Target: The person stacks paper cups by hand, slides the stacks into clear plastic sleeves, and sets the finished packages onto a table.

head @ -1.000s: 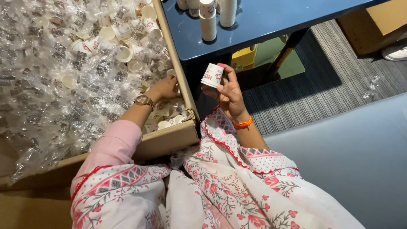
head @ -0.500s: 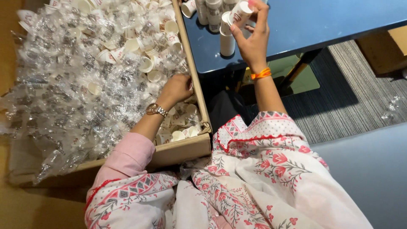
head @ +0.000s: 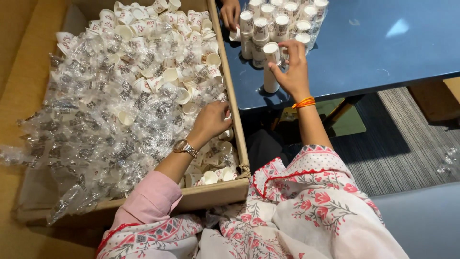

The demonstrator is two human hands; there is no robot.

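Both hands were busy with paper cups. Farthest left of the left hand [head: 211, 121], loose white cups and crumpled clear plastic wrappers [head: 96, 129] filled the cardboard box [head: 225, 189]. That hand reached down into the near right corner of the box, fingers curled among the cups [head: 211, 175] there; whether it had closed on one could not be told, as the fingertips were hidden. Just right of it rose the box wall, then the dark blue table [head: 383, 52]. The right hand [head: 293, 72] hovered above the table edge, thumb and fingers pinching the top cup of a tall cup stack [head: 271, 67]. Beyond that hand stood more stacked cups [head: 282, 21], and another person's hand [head: 231, 13] rested beside them. The stack was narrow and stood near the table edge, so a sideways nudge while seating the cup could likely topple it onto the striped carpet [head: 407, 139] below.
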